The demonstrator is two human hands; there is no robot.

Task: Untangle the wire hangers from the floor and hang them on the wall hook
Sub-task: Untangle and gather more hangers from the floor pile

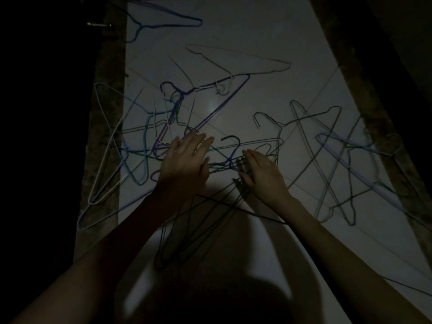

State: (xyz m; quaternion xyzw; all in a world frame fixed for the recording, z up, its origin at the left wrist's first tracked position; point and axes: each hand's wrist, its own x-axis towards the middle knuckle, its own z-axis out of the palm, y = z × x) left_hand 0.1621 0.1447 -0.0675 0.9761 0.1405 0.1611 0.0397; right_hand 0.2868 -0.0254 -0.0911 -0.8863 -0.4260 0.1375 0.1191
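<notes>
Setting: a dim scene seen from the head view; pale tiled floor (pixel 268 38) flanked by dark mottled strips at either side.
Wire hangers (pixel 163 127): spread over the floor in loose overlapping clusters, none yet hung; the densest knot lies centre-left, a second cluster at the right, and one blue hanger (pixel 163 22) lies apart at the top.
Purple hanger (pixel 210 101): long side running diagonally into the central knot, its neck crossed by several thinner wires.
Dark hangers (pixel 198 225): a bundle lying nearest the person, between the forearms, necks pointing toward the hands.
Wall hook (pixel 99 25): a small metal piece at the upper left edge may be it; too dark to be sure.
Left hand (pixel 184 160): laid flat over the knot, fingers (pixel 205 142) straight and spread, nothing gripped.
Right hand (pixel 264 170): lowered onto the hanger necks at the centre; whether wire is pinched under the fingers cannot be told.
Step in hand: judged to be the singling-out of one hanger from the central knot.
Method advised: the knot is best held down with the flat hand while a single hook end is traced and slid out along its own line, not lifted straight up.
Caution: crossed necks are likely to drag neighbours; the uppermost hanger should be taken first.
</notes>
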